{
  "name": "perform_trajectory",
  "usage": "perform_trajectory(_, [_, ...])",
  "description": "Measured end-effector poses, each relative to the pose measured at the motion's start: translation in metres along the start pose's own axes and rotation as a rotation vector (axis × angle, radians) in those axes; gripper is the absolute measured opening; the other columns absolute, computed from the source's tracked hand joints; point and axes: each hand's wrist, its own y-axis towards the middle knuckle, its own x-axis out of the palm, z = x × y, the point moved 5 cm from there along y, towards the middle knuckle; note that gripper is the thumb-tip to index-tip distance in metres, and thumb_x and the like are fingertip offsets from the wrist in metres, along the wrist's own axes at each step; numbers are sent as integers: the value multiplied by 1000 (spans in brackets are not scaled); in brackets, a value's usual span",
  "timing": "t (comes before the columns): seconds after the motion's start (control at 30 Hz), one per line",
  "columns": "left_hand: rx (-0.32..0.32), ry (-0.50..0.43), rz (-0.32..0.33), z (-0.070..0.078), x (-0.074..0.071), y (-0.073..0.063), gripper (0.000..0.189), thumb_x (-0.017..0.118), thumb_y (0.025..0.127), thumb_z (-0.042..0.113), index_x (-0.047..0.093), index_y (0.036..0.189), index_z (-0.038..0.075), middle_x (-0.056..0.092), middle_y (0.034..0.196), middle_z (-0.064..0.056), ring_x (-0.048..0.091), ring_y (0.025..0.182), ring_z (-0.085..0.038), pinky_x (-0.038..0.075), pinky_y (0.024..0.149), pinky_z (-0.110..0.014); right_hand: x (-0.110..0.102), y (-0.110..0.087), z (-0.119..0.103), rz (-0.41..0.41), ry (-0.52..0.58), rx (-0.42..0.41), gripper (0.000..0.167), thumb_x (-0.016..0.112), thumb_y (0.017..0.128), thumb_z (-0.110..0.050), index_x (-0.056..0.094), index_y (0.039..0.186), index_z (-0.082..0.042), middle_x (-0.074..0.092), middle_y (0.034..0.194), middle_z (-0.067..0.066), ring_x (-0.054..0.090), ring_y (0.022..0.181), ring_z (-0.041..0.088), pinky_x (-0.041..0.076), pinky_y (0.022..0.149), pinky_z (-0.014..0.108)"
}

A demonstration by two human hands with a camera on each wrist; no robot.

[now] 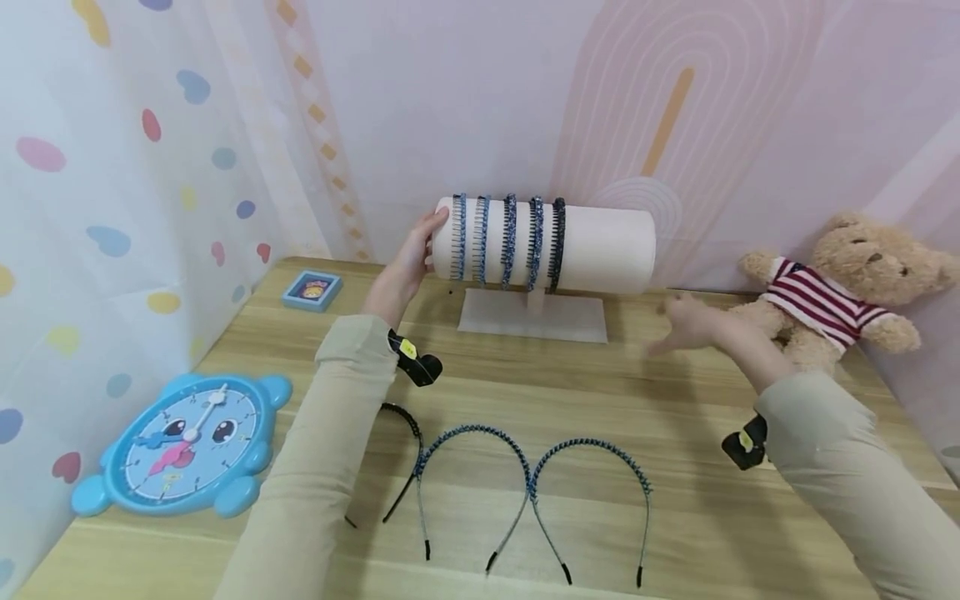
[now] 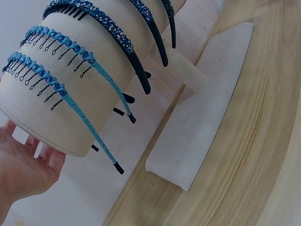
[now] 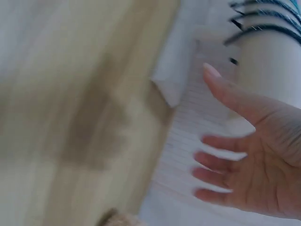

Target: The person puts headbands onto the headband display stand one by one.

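A white headband display stand [image 1: 607,250] has a horizontal roll on a post and a flat base [image 1: 528,321]. Several toothed headbands [image 1: 508,242], light blue through dark, sit side by side on its left half. With fingers round its left end, my left hand [image 1: 408,262] grips the roll; the left wrist view shows this hand [image 2: 33,169] beside two braided blue headbands [image 2: 77,106]. Off the roll's right end, my right hand [image 1: 686,323] is spread and holds nothing, its palm showing in the right wrist view [image 3: 263,165]. Nearer me lie two blue headbands [image 1: 472,429] and a black headband [image 1: 411,421], partly hidden by my left sleeve.
A blue toy clock [image 1: 262,408] lies at the left of the wooden table [image 1: 600,392]. Behind it is a small blue framed picture [image 1: 311,290]. A teddy bear [image 1: 817,300] in a striped shirt leans at the right, and patterned cloth [image 1: 465,100] hangs behind.
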Motion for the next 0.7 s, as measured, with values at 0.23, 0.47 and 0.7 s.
perform_trajectory(0.23, [4,0,-6,0,-2,0,59,38,92,49,20,143,27,39,114,6,34,95,-12,28,76,-26,52,-6,-31,-333,122,-144,51,72,76,-34,54,105,3,58,102,12,55,92,22,47,80,35])
perform_trajectory(0.47, [1,-4,1,0,-2,0,60,38,92,49,19,144,26,39,116,5,35,95,-13,28,77,-27,84,-7,-68,-410,100,-254,32,76,73,-25,61,91,-3,60,90,2,53,81,12,44,71,23])
perform_trajectory(0.7, [0,-3,0,1,1,0,60,39,92,49,19,144,25,37,124,2,34,100,-13,28,79,-27,92,-8,-69,-355,47,-179,7,63,79,-2,59,84,-4,57,79,2,50,66,10,44,59,22])
